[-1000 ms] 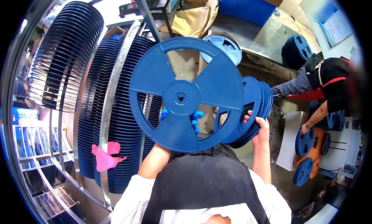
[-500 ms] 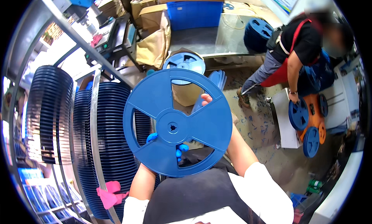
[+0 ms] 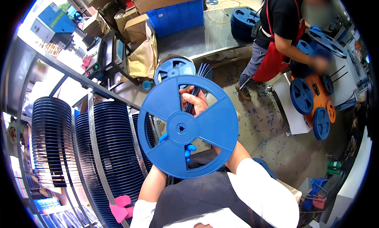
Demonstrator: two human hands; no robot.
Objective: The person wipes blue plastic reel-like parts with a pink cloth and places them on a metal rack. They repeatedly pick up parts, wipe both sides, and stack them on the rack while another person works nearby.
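One blue reel lies in front of the left hand, on the head's side, with its broad face turned toward the head. The left hand, gloved in blue, shows only as bent fingertips through two windows, on either side of the lower spoke; the hub sits just above them. These fingers look to be grasping the reel from behind, though the exact contact is hidden.

The right hand, bare, is above the left fingers and slightly to their right, on the far side of the reel, seen through its upper window. Its thumb and fingers are clenched around a stack of thin dark plates, seen edge-on. The stack's long axis runs upward from these fingers, leaning a little right, and its top clears the reel's rim. The left hand is nearer the hub. Whether the stack touches the reel's back, I cannot tell.

Left of the left fingers stands a rack with rows of dark reels; a pink cloth hangs below and to the left. Beyond the right fingers, slightly left, is a paler reel. Well apart to their right, a worker stands by an orange machine.
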